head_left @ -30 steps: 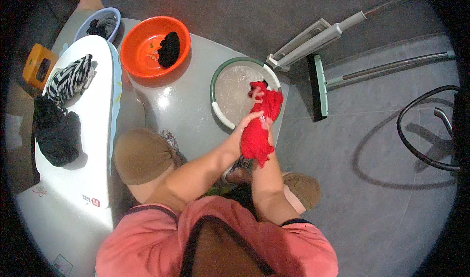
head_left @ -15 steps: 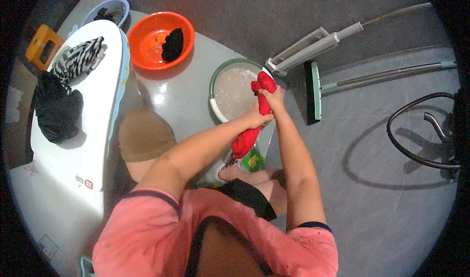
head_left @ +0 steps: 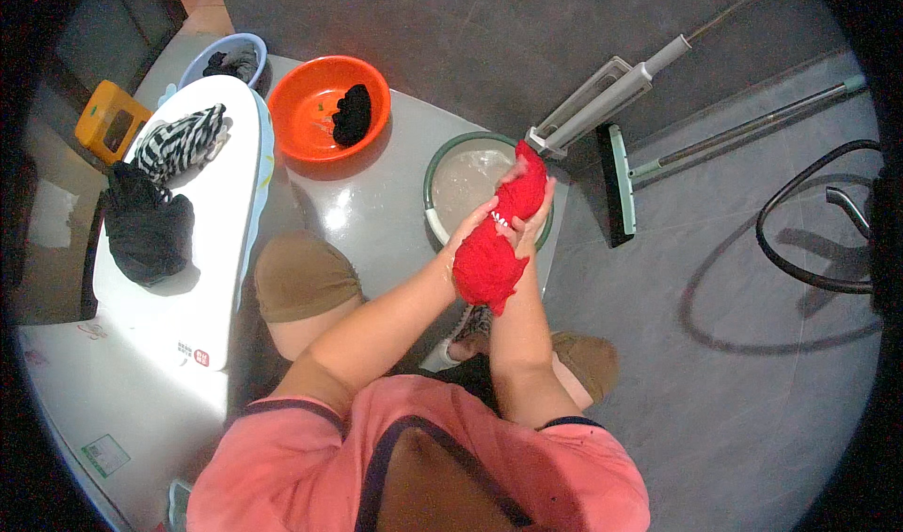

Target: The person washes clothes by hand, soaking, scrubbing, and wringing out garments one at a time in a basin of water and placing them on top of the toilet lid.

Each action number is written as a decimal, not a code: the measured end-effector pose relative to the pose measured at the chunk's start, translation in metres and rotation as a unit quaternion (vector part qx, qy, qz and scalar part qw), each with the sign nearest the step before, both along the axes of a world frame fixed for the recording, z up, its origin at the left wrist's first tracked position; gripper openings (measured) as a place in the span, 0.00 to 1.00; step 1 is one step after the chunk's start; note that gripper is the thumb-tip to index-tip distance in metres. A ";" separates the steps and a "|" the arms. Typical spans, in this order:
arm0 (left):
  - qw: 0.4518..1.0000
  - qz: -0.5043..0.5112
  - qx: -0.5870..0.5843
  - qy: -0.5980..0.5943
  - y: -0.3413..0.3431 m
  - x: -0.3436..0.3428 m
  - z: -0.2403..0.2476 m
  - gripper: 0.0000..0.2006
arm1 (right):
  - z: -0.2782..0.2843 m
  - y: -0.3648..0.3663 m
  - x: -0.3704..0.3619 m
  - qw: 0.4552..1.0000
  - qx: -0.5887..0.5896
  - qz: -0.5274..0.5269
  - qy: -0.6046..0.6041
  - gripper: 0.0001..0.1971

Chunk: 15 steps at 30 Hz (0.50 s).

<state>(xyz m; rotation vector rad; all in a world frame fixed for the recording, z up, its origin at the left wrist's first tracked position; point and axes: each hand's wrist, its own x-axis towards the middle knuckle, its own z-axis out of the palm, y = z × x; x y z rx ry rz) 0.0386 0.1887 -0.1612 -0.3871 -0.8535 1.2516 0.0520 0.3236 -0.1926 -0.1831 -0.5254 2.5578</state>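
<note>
A bunched red cloth [head_left: 489, 267] rests between my two hands, over the near side of a green-and-white-rimmed bucket [head_left: 430, 176] of cloudy water. It has a small white detail near its middle. My left hand [head_left: 475, 223] presses against the cloth's left side. On the other side my right hand [head_left: 534, 223] cups it, fingers partly hidden behind the fabric. One lump of the cloth hangs toward me over my wrists; the other end reaches up past my fingers, above the bucket.
An orange-red basin [head_left: 287, 123] holds a black cloth [head_left: 353, 116]. Striped [head_left: 181, 144] and black garments [head_left: 146, 226] lie on a white board [head_left: 202, 278] at left. Behind it are a blue basin [head_left: 195, 69] and yellow stool [head_left: 105, 123]. A mop [head_left: 602, 109], floor squeegee [head_left: 616, 184] and black hose [head_left: 776, 259] are at right.
The red cloth was a stretched, twisted roll gripped by both fists; now it is loosened and bunched between my hands. My right hand has turned and moved lower. The view has shifted slightly.
</note>
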 end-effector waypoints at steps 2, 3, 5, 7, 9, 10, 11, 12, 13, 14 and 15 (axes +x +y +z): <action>0.927 0.099 -0.216 0.289 -0.006 -0.011 -0.003 0.16 | 0.002 0.020 -0.001 0.988 -0.069 0.093 -0.098 0.11; 0.928 0.100 -0.219 0.284 -0.006 -0.016 -0.003 0.16 | 0.008 0.024 -0.004 0.988 -0.072 0.095 -0.103 0.11; 0.786 0.066 -0.305 0.533 -0.009 -0.023 0.014 0.12 | 0.024 0.030 -0.009 0.934 0.195 0.093 -0.283 0.11; 0.733 0.059 -0.333 0.590 -0.003 -0.024 0.005 0.12 | 0.035 0.020 -0.019 0.895 0.278 0.063 -0.344 0.09; 0.622 0.002 -0.332 0.709 0.004 -0.023 -0.010 0.11 | 0.038 0.014 -0.023 0.776 0.441 0.087 -0.443 0.07; 0.574 0.019 -0.349 0.740 0.013 -0.015 -0.011 0.11 | 0.023 0.030 -0.022 0.668 0.553 0.081 -0.491 0.10; 0.578 0.017 -0.347 0.738 0.019 -0.010 -0.018 0.11 | 0.010 0.035 -0.022 0.666 0.552 0.082 -0.495 0.10; 0.509 0.045 -0.348 0.786 0.024 -0.003 -0.029 0.11 | -0.002 0.034 -0.020 0.570 0.672 0.053 -0.469 0.11; 0.435 0.074 -0.349 0.827 0.028 0.001 -0.045 0.12 | -0.010 0.028 -0.021 0.462 0.777 0.026 -0.427 0.13; 0.371 0.095 -0.361 0.850 0.021 -0.009 -0.091 0.14 | -0.003 -0.007 -0.035 0.425 0.773 0.088 -0.463 0.14; 0.372 0.092 -0.365 0.848 0.019 -0.004 -0.110 0.14 | -0.005 -0.023 -0.037 0.428 0.761 0.096 -0.477 0.15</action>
